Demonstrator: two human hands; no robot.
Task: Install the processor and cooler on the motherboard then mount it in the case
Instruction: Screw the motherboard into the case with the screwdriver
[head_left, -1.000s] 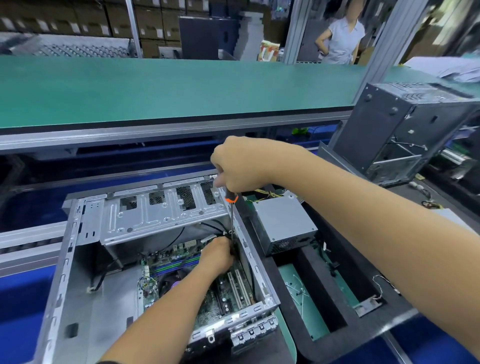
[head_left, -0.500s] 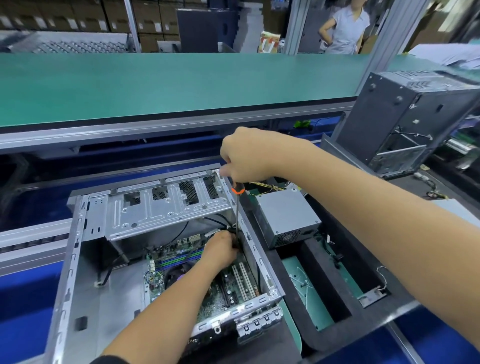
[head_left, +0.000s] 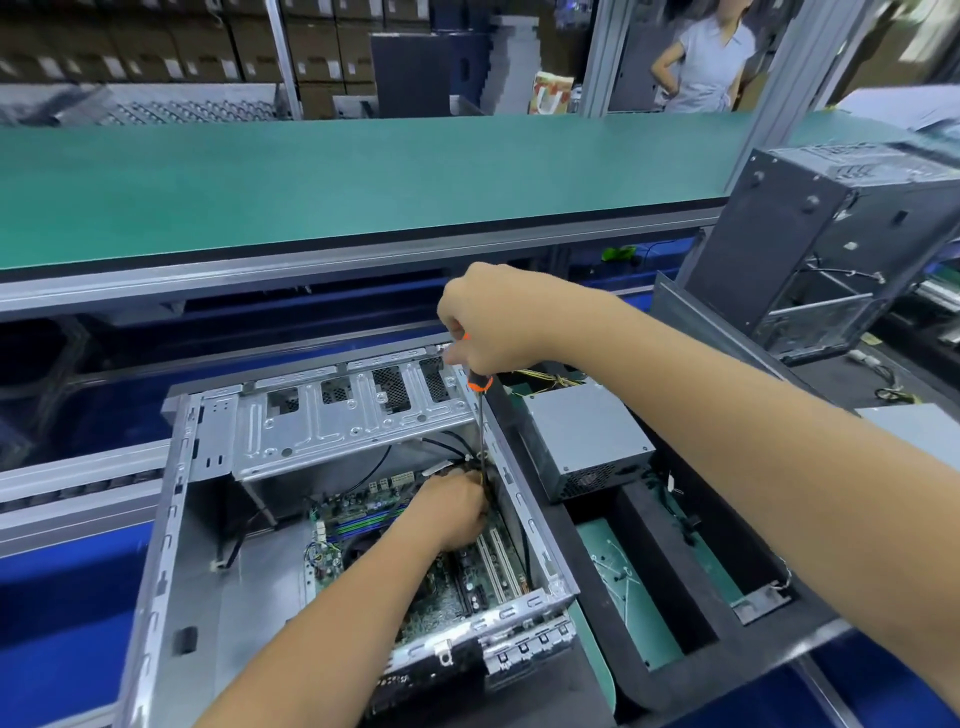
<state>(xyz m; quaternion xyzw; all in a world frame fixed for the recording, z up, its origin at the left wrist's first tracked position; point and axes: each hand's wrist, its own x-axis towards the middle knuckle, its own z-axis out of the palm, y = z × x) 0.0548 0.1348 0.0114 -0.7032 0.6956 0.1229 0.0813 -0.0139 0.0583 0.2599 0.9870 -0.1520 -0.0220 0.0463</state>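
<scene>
Head view shows the right hand (head_left: 493, 322) wrapped tight around the top of a screwdriver (head_left: 482, 431). The tool stands almost straight up and its thin shaft goes down into the open case (head_left: 171, 519). The left hand (head_left: 452, 512) is low inside the case with its fingers bunched around the tip of the shaft. It may be pinching a screw, but that spot is hidden.

The motherboard (head_left: 441, 597) already lies flat on the floor of the case, so this looks like the step of screwing it down.

What could go wrong: the tip could slip off the screw and scratch the board, because the shaft is long and thin and the hand holding it is far above. A small screw could also drop among the parts. The black cables (head_left: 452, 447) just beside the shaft could get caught.

The case is dull grey metal with sharp folded edges and punched holes. The board is green and bumpy, with long pale slots. The screwdriver handle is black with an orange ring. A boxy grey power supply (head_left: 587, 436) sits just beside the case on the bench (head_left: 597, 691).
</scene>
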